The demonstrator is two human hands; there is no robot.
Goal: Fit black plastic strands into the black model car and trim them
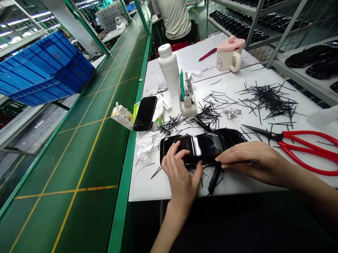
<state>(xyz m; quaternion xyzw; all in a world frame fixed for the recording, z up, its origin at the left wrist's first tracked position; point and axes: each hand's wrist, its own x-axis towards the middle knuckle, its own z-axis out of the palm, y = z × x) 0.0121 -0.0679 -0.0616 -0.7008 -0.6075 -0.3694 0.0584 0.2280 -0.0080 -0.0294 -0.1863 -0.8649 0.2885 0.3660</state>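
A glossy black model car (197, 144) lies on the white tabletop, with a near door (215, 179) and a far door (202, 123) swung out. My left hand (180, 175) grips its left end, fingers over the top and thumb against the near side. My right hand (254, 162) is closed in a pinch at the near door's hinge area. A slim dark tool (251, 161) is held in it, its end sticking out under the fingers; its tip is hidden. Red-handled scissors (284, 136) lie right of the car, beside a heap of thin black strips (270, 99).
A green conveyor (95, 146) runs along the left, with a blue crate (39, 69) beyond. Behind the car are a phone (145, 113), white bottle (170, 71), tape dispenser (188, 98) and lidded mug (230, 56). Racks of black car models (316, 54) stand right; a person (173, 13) sits ahead.
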